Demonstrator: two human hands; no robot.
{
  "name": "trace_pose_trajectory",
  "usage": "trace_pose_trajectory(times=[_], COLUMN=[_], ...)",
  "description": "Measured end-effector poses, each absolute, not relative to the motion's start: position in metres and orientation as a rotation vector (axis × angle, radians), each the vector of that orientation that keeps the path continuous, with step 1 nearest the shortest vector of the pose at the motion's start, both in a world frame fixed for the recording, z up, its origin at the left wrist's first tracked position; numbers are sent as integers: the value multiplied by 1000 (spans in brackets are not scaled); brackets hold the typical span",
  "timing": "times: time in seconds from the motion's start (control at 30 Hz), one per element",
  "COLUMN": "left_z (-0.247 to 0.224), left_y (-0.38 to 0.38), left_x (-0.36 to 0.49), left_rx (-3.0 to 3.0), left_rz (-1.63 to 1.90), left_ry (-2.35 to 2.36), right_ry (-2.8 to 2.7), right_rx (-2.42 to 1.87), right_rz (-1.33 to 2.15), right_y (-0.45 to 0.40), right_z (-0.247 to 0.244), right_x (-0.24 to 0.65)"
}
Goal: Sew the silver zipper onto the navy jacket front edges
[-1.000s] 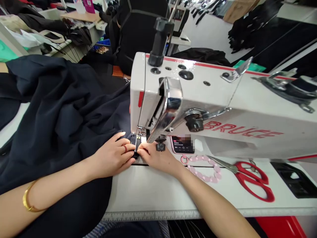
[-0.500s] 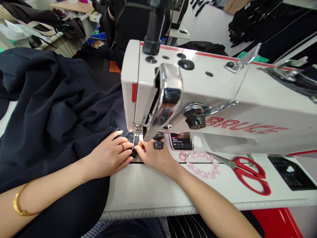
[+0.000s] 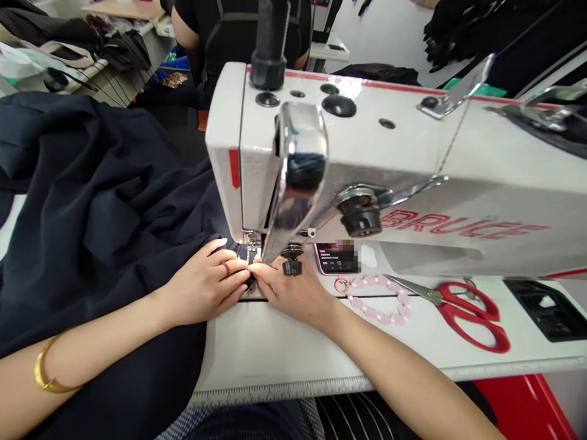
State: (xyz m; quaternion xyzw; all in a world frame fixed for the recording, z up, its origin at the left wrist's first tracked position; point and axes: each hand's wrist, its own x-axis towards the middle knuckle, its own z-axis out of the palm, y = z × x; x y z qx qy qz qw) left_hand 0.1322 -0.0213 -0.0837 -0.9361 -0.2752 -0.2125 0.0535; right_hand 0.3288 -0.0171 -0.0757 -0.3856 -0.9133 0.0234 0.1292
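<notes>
Dark navy fabric (image 3: 114, 201) lies in folds across the left of the table and runs to the needle area of a white sewing machine (image 3: 413, 171). Along its edge shows a short stretch of zipper (image 3: 249, 254), just in front of the presser foot (image 3: 251, 237). My left hand (image 3: 208, 278) rests on the fabric left of the zipper, fingers stretched out and pressing down. With thumb and forefinger together, my right hand (image 3: 288, 287) pinches the zipper at its near end; its other fingers are partly hidden behind the machine head.
Right of my hand lie a phone (image 3: 337, 260), a pink beaded strap (image 3: 380, 318) and red-handled scissors (image 3: 477, 311). A ruler strip (image 3: 284, 391) runs along the table's front edge. Beyond the machine sits a person in black (image 3: 247, 43).
The view has shifted slightly, so the machine head appears further left. My right thumb and fingertips have moved a little further forward on the zipper. My left hand stays on the fabric.
</notes>
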Motion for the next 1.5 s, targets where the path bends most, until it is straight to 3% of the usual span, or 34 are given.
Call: trace_pose_trajectory(times=[0.33,0.7,1.5], left_z=[-75,-74,-74], left_y=[6,4,7], left_x=[138,137,139], left_rx=[-2794,-2777,-2705], left_rz=[-511,-503,-494], left_ry=[-869,-859,-859], right_ry=[-2807,-2628,-2657], right_rx=[-1379,-1299,-1354], right_rz=[139,90,121], right_y=[-10,-3,-1], right_z=[-61,-91,-87], right_x=[332,333,331])
